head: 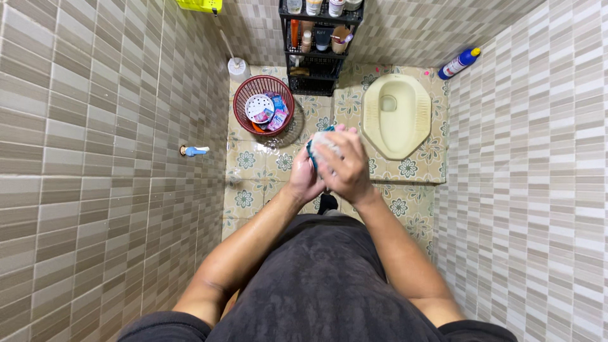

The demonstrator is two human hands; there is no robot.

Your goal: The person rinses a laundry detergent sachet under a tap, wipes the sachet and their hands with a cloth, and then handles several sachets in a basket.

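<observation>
Standing in a tiled washroom, I clasp a blue-edged scrub pad (320, 147) between my left hand (304, 178) and right hand (345, 166), fingers curled tight around it, red basket (240, 101) just beyond.

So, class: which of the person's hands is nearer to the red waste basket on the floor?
Left. The left hand is on the side towards the red basket, below and right of it in view. The right hand sits farther right, nearer the squat toilet. Both clasp a scrubbing pad.
</observation>
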